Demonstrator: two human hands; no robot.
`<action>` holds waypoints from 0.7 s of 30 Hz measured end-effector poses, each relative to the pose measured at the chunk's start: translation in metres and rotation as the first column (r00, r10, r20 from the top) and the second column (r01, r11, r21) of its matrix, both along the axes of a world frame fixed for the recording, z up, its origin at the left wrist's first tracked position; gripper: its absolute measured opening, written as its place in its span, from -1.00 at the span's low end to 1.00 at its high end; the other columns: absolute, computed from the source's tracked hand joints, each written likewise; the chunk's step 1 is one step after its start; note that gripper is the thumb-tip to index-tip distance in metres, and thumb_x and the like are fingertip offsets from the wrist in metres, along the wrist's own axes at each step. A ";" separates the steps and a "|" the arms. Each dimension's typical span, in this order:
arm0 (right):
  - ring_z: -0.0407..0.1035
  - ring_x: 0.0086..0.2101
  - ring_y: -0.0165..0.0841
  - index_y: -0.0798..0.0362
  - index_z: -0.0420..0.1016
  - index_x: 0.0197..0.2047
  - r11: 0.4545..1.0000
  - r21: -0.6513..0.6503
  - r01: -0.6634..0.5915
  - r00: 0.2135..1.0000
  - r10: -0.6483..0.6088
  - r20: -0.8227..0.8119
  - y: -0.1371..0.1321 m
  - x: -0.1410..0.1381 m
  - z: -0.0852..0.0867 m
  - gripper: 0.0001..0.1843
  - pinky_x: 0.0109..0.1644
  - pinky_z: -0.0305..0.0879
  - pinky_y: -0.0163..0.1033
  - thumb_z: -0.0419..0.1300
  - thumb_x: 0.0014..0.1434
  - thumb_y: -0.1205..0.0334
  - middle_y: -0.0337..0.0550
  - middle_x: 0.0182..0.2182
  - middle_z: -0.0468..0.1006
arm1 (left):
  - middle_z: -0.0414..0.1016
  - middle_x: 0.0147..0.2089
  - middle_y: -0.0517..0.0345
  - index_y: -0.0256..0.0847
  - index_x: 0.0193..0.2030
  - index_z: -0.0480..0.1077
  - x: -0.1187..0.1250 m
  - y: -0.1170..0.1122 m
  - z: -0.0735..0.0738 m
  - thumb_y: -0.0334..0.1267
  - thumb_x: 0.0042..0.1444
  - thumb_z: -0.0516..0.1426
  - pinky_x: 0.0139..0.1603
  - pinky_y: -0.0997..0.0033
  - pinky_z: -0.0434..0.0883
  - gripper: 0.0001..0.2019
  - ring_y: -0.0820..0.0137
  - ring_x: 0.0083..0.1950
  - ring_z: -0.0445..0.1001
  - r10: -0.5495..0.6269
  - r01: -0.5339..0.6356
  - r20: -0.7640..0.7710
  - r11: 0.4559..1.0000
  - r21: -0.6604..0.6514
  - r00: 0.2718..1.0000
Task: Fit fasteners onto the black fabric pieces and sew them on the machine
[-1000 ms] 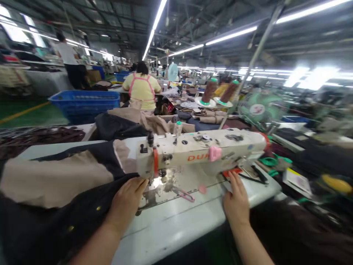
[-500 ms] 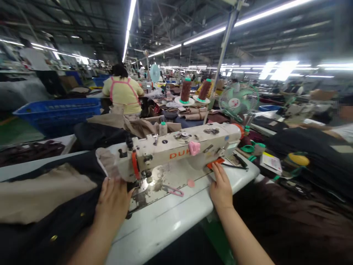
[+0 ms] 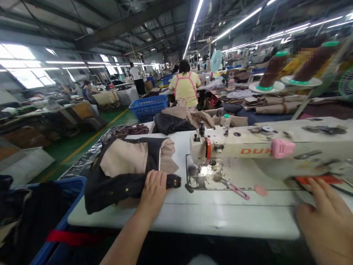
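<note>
Pale worktable, left hand on dark garment, right hand at orange item; hands' grip unclear.

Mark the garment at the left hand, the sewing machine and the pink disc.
Garment (image 3: 132,181), head view, on its dark cloth.
Sewing machine (image 3: 256,141), head view, on its arm.
Pink disc (image 3: 260,190), head view, on its middle.

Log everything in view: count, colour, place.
machine: one, off-white, right
table: one, white, under machine
garment: one, black and tan, table's left
block: one, pink, on machine
disc: one, pink, below block
snips: one, pink, left of disc
strip: one, orange-red, far right
cones: two, brown, behind machine
baskets: two or more, blue, background and lower left
co-workers: three or more, varied tops, background
rest: too blurred to count
left hand: one, bare, on garment
right hand: one, bare, at strip
</note>
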State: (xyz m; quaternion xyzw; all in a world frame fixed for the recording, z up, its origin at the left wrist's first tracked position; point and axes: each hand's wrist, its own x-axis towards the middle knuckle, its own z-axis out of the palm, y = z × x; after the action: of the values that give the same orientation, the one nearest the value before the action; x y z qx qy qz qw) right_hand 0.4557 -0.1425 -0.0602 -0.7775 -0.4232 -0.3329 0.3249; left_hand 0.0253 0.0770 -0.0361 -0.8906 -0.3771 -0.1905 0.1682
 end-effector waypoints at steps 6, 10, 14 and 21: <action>0.51 -0.03 0.19 0.28 0.46 0.25 0.997 0.044 0.063 0.991 -0.058 -0.120 0.009 -0.052 0.014 -0.38 0.08 0.42 0.26 0.12 0.11 0.34 0.30 -0.04 0.61 | 0.51 0.00 -0.15 -0.27 0.10 0.40 0.000 -0.026 0.007 -0.24 0.30 0.19 0.31 -0.17 0.29 -0.72 -0.02 0.12 0.44 -0.028 0.038 0.116 0.996 -0.085 0.993; 0.51 -0.26 -0.17 0.03 0.57 0.02 0.919 0.018 -0.395 0.819 0.361 -0.446 0.031 -0.123 0.026 -0.64 -0.12 0.49 -0.08 0.09 0.24 0.16 0.00 -0.20 0.63 | 0.50 0.06 -0.16 -0.28 0.18 0.37 -0.004 -0.036 0.009 -0.14 0.33 0.17 0.29 -0.14 0.31 -0.63 -0.02 0.15 0.43 -0.035 0.070 0.220 0.986 -0.153 0.975; 0.51 -0.20 -0.22 -0.03 0.61 -0.07 0.666 0.064 -0.744 0.412 0.531 -0.740 0.056 -0.186 0.044 -0.70 -0.12 0.45 -0.18 0.12 0.31 0.05 -0.06 -0.19 0.64 | 0.49 0.13 -0.13 -0.20 0.33 0.27 -0.010 -0.041 0.011 -0.04 0.37 0.10 0.27 -0.11 0.33 -0.52 0.02 0.17 0.44 -0.060 0.162 0.364 0.953 -0.257 0.929; 0.46 -0.27 -0.26 0.01 0.64 -0.13 0.559 0.262 -0.786 0.019 0.446 -0.895 0.084 -0.241 0.066 -0.68 -0.16 0.35 -0.21 0.22 0.23 -0.02 -0.12 -0.27 0.63 | 0.47 0.18 -0.11 -0.12 0.26 0.32 -0.022 -0.047 0.006 -0.06 0.40 0.06 0.27 -0.07 0.37 -0.63 0.07 0.23 0.41 -0.040 0.294 0.556 0.878 -0.377 0.830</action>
State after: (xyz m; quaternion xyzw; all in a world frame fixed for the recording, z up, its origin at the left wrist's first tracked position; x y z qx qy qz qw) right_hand 0.2147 -0.0588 0.0057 -0.5859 -0.5146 0.4001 0.4814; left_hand 0.0032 0.0299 -0.0305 -0.8470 -0.3604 -0.3521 -0.1698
